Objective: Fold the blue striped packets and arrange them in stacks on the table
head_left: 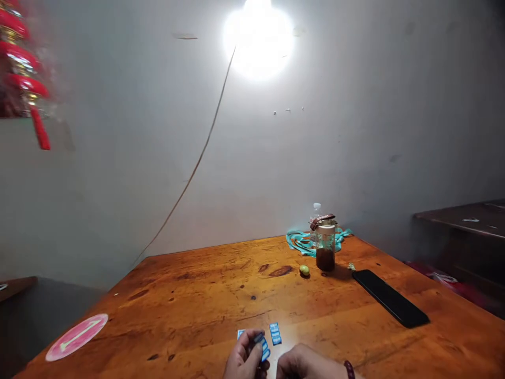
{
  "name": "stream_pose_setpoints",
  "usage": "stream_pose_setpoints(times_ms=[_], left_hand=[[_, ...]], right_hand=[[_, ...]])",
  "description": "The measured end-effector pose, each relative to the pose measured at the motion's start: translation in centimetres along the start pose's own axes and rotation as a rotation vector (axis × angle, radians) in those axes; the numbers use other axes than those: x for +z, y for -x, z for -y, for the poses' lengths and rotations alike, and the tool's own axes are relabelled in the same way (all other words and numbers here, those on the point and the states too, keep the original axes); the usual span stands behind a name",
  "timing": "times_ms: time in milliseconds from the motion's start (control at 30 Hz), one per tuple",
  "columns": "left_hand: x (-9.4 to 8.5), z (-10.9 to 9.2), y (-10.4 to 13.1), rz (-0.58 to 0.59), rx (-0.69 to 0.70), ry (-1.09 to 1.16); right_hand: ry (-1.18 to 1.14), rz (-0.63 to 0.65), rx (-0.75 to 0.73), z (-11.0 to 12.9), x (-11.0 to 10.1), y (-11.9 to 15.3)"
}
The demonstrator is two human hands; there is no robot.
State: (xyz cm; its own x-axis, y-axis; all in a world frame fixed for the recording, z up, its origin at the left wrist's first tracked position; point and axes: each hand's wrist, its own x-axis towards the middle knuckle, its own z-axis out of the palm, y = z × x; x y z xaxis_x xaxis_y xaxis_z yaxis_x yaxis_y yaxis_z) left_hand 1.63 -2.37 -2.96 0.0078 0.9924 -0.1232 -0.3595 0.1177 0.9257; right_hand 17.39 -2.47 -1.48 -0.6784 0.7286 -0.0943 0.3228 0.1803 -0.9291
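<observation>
Left hand [245,362] fingers curled around small blue packets [263,347] at near table [197,295] edge, right hand [302,363] loosely closed beside it, grip unclear, another blue packet [275,333] just beyond

Wooden table [205,295] with phone [390,298], jar [325,247], blue packets [275,333].

Only the person's two bare hands show, at the bottom edge of the head view; the left hand [245,362] is cut off at the wrist by the frame, with no sleeve, ring or watch visible; the right hand [303,364] has a dark red beaded bracelet [349,369] at the wrist, possibly of wooden beads, though the picture is too soft to be sure; no sleeve shows beyond it.
</observation>
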Motion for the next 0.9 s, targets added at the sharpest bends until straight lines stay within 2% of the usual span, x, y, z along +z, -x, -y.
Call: stream_pose_setpoints(times_ms=[100,167,233,333,500,900], left_hand=[[-0.1,-0.4,0.2,0.012,0.018,-0.038],[-0.1,-0.8,0.6,0.026,0.012,-0.063],[0.1,-1.1,1.0,0.06,-0.015,-0.087],[0.5,-1.6,1.4,0.052,-0.03,-0.128],[0.7,-2.1,1.9,0.058,-0.014,-0.175],[1.0,-2.5,2.4,0.103,-0.046,-0.173]], right_hand=[[-0.106,-0.086,-0.006,0.4,-0.1,0.2],[-0.12,-0.093,0.004,0.6,-0.4,0.4],[-0.124,-0.063,0.011,0.6,-0.7,0.6],[-0.042,-0.041,0.022,0.3,-1.0,0.7],[0.039,-0.08,0.006,0.0,-0.7,0.8],[-0.095,-0.062,-0.006,0.9,-1.0,1.2]])
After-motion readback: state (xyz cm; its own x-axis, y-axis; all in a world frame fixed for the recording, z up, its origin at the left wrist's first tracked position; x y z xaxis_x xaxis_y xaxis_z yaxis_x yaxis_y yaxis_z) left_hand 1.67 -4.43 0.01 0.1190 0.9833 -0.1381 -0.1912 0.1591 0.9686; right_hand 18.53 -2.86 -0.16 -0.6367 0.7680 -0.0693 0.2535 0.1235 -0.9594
